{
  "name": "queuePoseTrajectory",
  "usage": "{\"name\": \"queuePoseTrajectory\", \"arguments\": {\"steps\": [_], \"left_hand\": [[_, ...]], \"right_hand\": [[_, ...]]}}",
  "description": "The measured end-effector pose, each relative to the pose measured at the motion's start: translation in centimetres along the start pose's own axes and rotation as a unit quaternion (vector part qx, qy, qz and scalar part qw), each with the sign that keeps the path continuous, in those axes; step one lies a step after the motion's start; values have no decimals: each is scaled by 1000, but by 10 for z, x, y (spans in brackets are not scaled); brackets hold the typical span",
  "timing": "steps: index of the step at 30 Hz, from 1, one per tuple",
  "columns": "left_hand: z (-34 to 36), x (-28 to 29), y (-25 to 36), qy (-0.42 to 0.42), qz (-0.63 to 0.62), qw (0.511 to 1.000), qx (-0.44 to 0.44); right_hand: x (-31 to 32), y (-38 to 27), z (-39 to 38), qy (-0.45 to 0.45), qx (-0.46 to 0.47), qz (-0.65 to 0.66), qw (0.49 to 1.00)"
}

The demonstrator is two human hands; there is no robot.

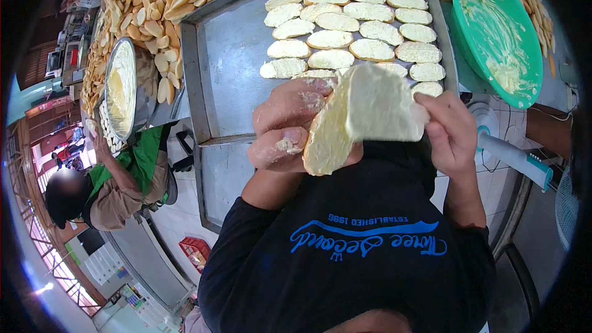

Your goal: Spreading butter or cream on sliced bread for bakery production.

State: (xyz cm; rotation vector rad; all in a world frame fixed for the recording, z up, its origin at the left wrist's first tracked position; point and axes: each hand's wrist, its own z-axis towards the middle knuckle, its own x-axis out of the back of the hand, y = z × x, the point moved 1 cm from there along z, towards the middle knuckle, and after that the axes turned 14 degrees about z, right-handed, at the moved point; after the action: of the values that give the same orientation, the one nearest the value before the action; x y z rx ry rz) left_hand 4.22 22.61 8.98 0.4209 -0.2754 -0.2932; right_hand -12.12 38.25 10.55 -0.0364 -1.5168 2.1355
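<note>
My left hand point(285, 124), smeared with cream, is closed around an oval bread slice point(325, 145) coated in pale yellow spread. Pinched between the fingers of my right hand point(453, 132) is a flat, squarish scraper point(381, 103) covered with cream; it lies against or just over the slice's right side. Behind both hands, a large metal tray point(231, 55) carries rows of cream-covered bread slices point(338, 21) on its right part. The hands and scraper hide some of the nearest slices.
A green basin point(493, 24) smeared with cream stands at the right. Plain bread slices point(151, 15) are heaped at the left and back. Further left are a metal bowl point(121, 86) of spread and a co-worker point(117, 185) in a green apron. A red crate point(195, 253) sits on the floor.
</note>
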Motion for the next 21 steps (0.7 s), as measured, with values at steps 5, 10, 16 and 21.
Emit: {"name": "queuePoseTrajectory", "arguments": {"steps": [5, 10, 16, 21], "left_hand": [[4, -6, -3, 40, -27, 998, -38], [4, -5, 2, 47, 14, 999, -22], [5, -5, -1, 17, -44, 998, -30], [6, 7, 2, 5, 18, 999, -28]], "right_hand": [[5, 7, 1, -52, 28, -62, 996], [19, 10, -5, 45, -75, -86, 992], [9, -2, 3, -54, 24, -64, 996], [16, 23, -7, -14, -74, -86, 993]]}}
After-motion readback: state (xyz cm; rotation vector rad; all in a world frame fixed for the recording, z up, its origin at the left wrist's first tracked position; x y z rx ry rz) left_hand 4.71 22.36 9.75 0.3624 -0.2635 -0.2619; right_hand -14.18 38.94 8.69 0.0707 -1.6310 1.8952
